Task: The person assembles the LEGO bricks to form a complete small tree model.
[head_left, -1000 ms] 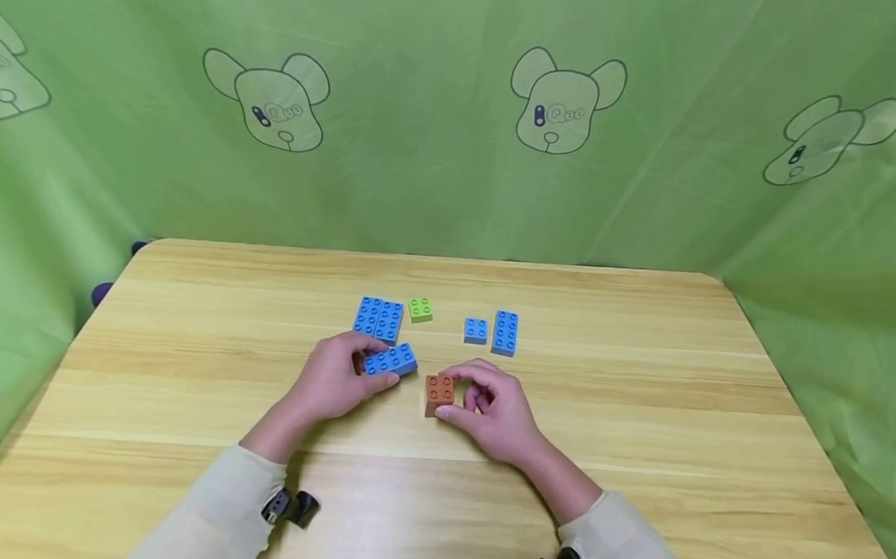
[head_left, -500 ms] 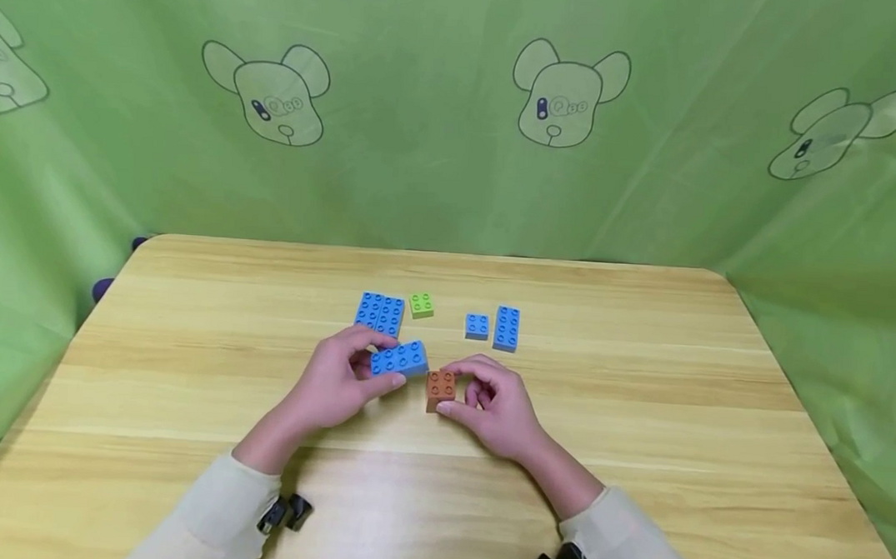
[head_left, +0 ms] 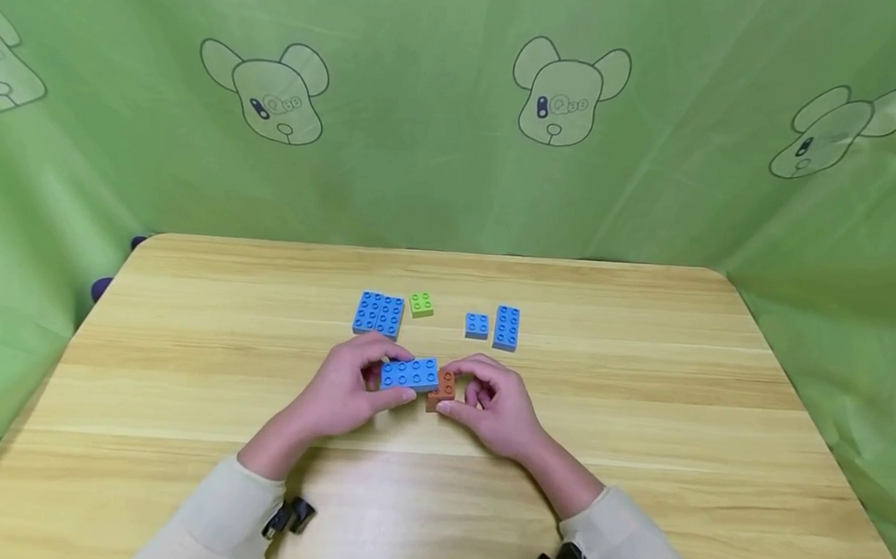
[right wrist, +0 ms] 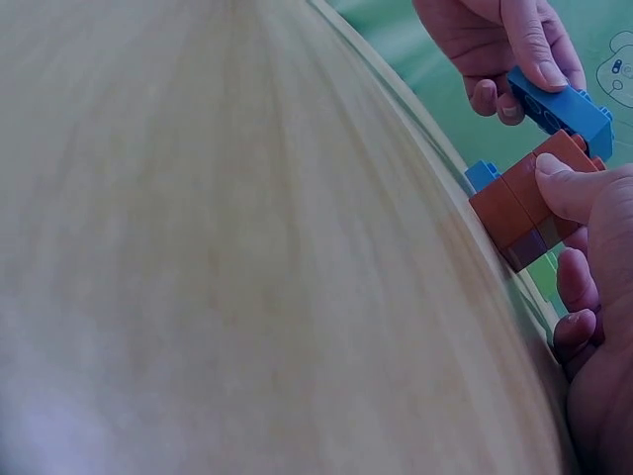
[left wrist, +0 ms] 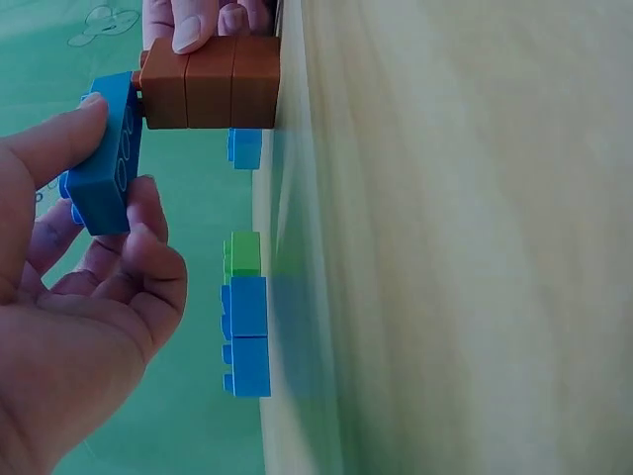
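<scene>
My left hand point(head_left: 349, 389) pinches a long blue building brick point(head_left: 410, 373) between thumb and fingers. The brick's right end sits over the left studs of a stack of brown bricks point(head_left: 445, 392), and the left wrist view shows its underside tilted right at those studs. That brown stack point(left wrist: 210, 84) is three bricks tall and stands on the table. My right hand point(head_left: 498, 409) grips the stack from the right, thumb point(right wrist: 559, 183) on its near side and index finger behind. Part of the stack's top is hidden under the blue brick.
Behind the hands on the wooden table point(head_left: 267, 305) lie two long blue bricks side by side point(head_left: 378, 314), a small green brick point(head_left: 421, 304), a small blue brick point(head_left: 477, 326) and another long blue brick point(head_left: 506, 328). A green curtain point(head_left: 422, 187) hangs beyond the far edge.
My left hand has carried the long blue brick rightward until its end overlaps the brown stack, and turned it more level with the table's edge. The right hand has stayed on the stack.
</scene>
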`<state>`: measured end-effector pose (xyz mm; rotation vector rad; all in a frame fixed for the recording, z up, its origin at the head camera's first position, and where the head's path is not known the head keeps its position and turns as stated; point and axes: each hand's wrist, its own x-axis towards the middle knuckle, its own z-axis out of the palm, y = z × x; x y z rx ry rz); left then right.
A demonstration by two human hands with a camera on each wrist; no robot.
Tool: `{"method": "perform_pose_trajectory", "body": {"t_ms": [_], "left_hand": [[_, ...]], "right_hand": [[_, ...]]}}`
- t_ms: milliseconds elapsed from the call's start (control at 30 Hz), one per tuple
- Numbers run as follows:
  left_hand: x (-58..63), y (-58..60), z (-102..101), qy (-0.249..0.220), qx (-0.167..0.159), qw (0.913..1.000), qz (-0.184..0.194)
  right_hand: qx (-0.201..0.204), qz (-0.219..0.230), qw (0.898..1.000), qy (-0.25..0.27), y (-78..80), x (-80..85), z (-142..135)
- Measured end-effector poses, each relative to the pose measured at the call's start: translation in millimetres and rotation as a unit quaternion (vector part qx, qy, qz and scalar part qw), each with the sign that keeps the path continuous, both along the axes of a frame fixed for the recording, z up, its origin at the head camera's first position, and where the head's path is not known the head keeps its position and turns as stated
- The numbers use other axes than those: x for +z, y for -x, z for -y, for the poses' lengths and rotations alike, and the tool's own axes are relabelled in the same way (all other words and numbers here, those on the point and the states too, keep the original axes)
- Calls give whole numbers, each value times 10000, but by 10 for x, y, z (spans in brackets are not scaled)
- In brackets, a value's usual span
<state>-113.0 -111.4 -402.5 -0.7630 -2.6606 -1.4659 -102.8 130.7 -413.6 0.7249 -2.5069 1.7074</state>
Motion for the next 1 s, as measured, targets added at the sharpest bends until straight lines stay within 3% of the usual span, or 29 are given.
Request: {"method": "perform_pose_trajectory", "body": {"t_ms": [700,1000], "left_hand": [[128,-27,-131,512,27,9986,-107],[63,31,-165,506,149,9986,16]], "right_hand": [[-59,23,10000,-55,-6,51,-3],[-188,38,9998,17,19,14,22]]}}
